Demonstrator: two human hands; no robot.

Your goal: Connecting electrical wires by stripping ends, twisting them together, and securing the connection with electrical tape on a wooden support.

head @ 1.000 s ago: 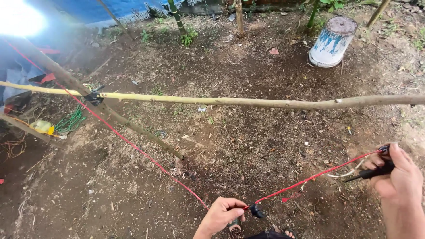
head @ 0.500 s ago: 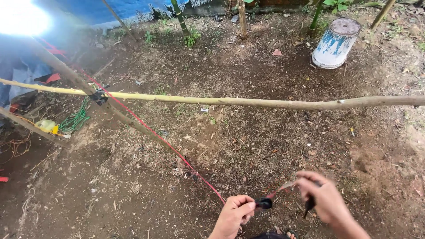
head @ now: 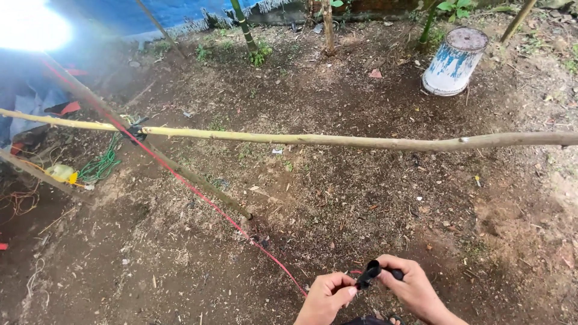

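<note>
Two hands meet at the bottom edge; the left hand (head: 326, 296) pinches the thin red cord (head: 198, 195) with fingers curled tight, and the right hand (head: 414, 289) closes round a small black tool (head: 368, 274) touching the cord's near end; judging by this, the cord should be kept taut and the grip close to the tool's tip; farther off the cord rises leftward to a black tie on the long pale bamboo pole (head: 337, 140); a coil of green rope (head: 102, 165) lies beyond; farthest stands an upturned white-and-blue bucket (head: 453, 62).
</note>
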